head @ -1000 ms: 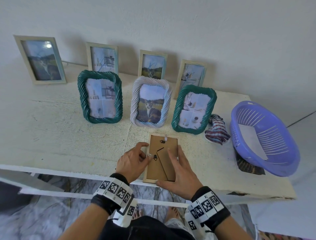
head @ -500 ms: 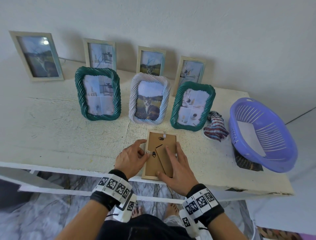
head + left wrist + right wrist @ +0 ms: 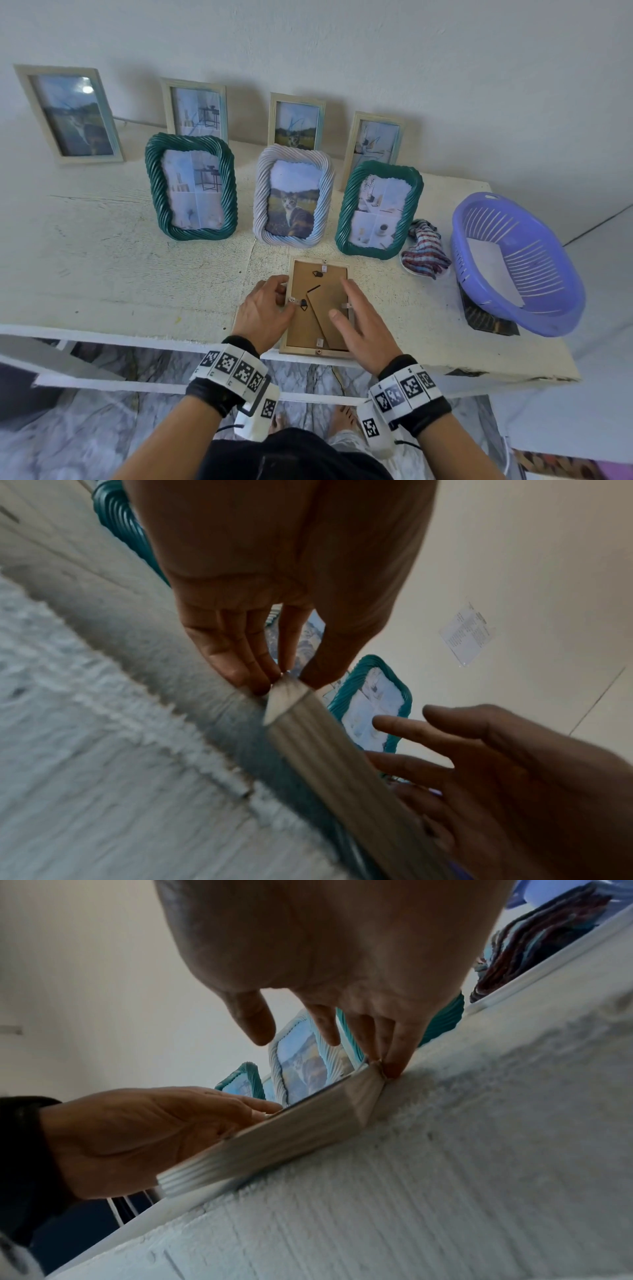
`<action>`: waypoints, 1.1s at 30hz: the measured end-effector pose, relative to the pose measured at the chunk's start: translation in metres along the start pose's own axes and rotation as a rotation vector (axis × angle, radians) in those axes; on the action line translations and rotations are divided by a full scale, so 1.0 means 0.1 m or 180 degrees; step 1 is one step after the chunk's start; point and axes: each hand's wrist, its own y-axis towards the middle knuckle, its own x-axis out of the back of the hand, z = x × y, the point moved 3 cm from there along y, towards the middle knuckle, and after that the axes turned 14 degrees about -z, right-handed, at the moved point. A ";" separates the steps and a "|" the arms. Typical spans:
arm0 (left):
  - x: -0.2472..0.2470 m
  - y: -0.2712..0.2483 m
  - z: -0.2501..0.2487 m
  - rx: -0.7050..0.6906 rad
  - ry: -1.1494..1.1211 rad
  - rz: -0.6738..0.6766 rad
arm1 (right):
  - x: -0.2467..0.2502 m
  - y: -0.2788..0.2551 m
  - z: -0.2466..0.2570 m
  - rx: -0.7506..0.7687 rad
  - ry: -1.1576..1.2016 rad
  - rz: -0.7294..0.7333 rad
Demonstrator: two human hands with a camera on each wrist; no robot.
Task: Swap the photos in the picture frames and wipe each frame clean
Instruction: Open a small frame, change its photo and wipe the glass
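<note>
A pale wooden frame (image 3: 308,284) lies face down at the table's front edge, brown backing and folded stand up. My left hand (image 3: 274,301) is at its left side, thumb and fingertips pinching the edge by a small metal tab (image 3: 293,300). In the left wrist view my left hand (image 3: 260,656) closes on the frame's rim (image 3: 325,745). My right hand (image 3: 352,308) lies on the backing's right side with straight, spread fingers. The right wrist view shows my right hand (image 3: 359,1031) touching the frame's far corner (image 3: 369,1080).
Behind stand a green twisted frame (image 3: 191,186), a white twisted frame (image 3: 293,195) with a cat photo and another green frame (image 3: 378,205). Several wooden frames lean on the wall. A striped cloth (image 3: 424,253) and a purple basket (image 3: 548,274) sit right on the white table (image 3: 102,267).
My right hand has slid slightly right on the backing and its fingers have spread. My left hand stays at the left tab. The frame has not moved.
</note>
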 end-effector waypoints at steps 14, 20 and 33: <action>0.04 -0.03 -0.95 0.0104 -0.2200 0.0654 | 0.81 -0.04 0.15 -0.0510 0.1209 -0.0776; -0.36 -0.03 -0.78 -0.0046 -0.1206 0.0865 | 1.17 -0.07 -0.17 -0.0819 0.0959 -0.1120; -0.32 0.05 -0.73 0.1147 -0.2865 0.0529 | 0.96 0.11 -0.13 -0.1243 0.1599 -0.0973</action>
